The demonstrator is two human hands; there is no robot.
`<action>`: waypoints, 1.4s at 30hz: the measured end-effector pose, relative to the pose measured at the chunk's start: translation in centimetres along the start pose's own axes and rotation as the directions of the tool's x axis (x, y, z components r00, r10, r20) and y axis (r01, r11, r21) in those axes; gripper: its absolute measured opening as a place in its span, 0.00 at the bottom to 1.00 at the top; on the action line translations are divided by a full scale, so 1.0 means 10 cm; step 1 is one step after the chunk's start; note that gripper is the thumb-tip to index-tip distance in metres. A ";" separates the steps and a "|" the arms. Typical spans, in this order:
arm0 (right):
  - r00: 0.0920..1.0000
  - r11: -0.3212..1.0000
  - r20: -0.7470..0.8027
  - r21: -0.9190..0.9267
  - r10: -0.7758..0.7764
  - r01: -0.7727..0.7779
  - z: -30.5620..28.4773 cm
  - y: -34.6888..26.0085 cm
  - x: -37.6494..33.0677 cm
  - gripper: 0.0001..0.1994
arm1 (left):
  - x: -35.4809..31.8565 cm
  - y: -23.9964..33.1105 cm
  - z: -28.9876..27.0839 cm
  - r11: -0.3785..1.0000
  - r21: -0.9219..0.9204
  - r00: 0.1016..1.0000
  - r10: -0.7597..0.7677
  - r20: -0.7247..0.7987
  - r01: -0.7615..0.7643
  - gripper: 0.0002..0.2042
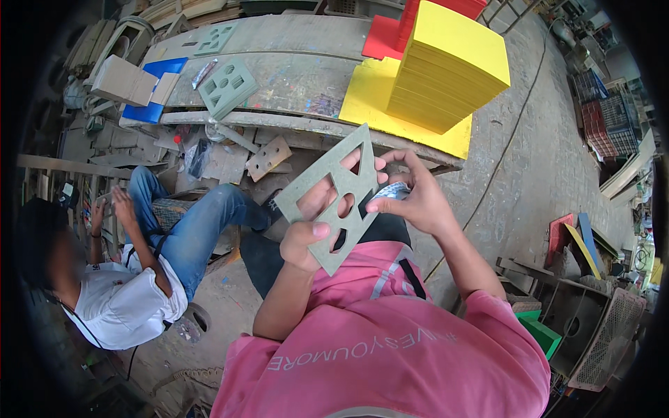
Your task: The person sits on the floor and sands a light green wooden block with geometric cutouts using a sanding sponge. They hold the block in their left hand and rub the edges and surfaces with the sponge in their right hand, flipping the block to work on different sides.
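Left hand (304, 240) pinched the grey-green cut-out board (333, 198) near its lower edge; right hand (411, 198) curled fingertips on its right edge. It looked light, stiff, best held by edges.

red stack (446, 7) cut off, seated person's face (52, 261) blurred

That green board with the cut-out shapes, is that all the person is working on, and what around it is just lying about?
In hand:
green cut-out board
left hand
right hand

Lying about:
yellow sheet stack
red sheets
two more green cut-out boards
blue sheet
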State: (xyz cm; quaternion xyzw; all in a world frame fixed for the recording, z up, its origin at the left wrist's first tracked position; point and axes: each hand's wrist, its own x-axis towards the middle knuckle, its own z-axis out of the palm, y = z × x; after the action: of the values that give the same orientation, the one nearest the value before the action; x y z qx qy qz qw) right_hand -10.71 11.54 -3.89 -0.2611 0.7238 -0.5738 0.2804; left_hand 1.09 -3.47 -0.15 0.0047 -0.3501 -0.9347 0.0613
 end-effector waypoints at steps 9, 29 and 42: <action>0.966 0.981 -0.169 -0.023 -0.195 0.194 0.00 -0.01 -0.03 0.37 | 0.07 -0.01 -0.02 0.999 -0.020 0.999 -0.035 0.020 0.035 0.57; 0.982 0.983 -0.174 -0.179 -0.078 0.046 -0.02 -0.23 -0.12 0.33 | 0.06 -0.02 -0.04 0.985 -0.164 0.998 -0.056 0.004 0.056 0.52; 0.993 0.959 0.036 0.255 0.117 -0.122 -0.24 -0.20 -0.12 0.28 | 0.10 0.07 0.06 0.964 -0.264 1.000 -0.029 -0.010 0.025 0.51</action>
State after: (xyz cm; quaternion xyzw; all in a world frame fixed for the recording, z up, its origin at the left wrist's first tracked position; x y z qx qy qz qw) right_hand -11.50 13.62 -1.35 -0.1845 0.6549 -0.6420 0.3534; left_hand 0.14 -3.72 0.78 0.0079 -0.2221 -0.9737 0.0509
